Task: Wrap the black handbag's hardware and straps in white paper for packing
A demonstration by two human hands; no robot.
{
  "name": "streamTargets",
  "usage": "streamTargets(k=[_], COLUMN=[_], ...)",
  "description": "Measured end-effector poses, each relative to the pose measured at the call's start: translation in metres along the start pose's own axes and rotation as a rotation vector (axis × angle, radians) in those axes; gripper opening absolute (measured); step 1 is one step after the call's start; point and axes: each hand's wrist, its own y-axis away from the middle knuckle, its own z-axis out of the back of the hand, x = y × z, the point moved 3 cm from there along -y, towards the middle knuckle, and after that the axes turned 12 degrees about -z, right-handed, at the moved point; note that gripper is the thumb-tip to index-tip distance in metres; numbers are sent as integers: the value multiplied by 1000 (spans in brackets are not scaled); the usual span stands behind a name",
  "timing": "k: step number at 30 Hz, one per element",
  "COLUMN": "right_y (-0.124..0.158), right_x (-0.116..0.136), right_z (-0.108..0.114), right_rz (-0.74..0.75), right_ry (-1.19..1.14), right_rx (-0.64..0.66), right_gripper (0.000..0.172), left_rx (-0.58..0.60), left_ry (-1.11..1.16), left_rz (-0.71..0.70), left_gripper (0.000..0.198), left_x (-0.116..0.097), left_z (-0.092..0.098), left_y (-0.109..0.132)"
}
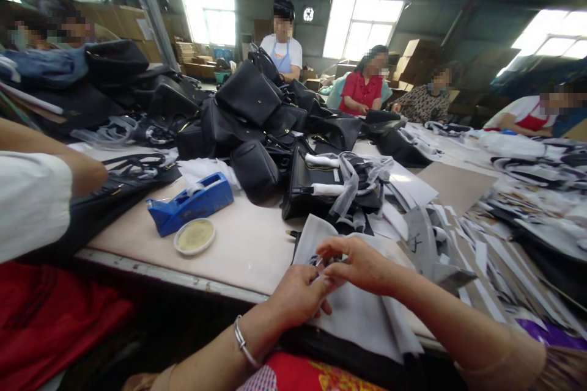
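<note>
My left hand (300, 296), with a silver bangle at its wrist, is closed, its fingertips meeting those of my right hand (360, 263). The right hand's thumb and fingers are curled in a pinch. Between them shows a small, shiny, dark and silvery piece (326, 260), too small to make out. Under both hands a white sheet (367, 317) is spread over a black leather-like item (330, 345) at the table's front edge. Just beyond stands a black handbag (298, 186), its handles wrapped in white and clear plastic.
A blue tape dispenser (192, 203) and a shallow round dish (195, 237) stand at left. Black bags (247, 98) are heaped behind. Card strips (495, 256) and a metal bracket (424, 241) lie at right. A co-worker's elbow (87, 165) reaches in from the left; several people work across the table.
</note>
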Motion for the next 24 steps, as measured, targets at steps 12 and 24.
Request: streamTargets(k=[12, 24], right_y=[-17, -20], right_x=[47, 26], right_z=[5, -20], right_rz=[71, 142], right_ry=[678, 956], right_rx=[321, 265], right_gripper=[13, 11], left_rx=[-6, 7], left_ry=[-45, -83], left_rz=[28, 31], left_gripper=[41, 53], left_x=[-1, 6], left_z=[0, 1], left_y=[-2, -3])
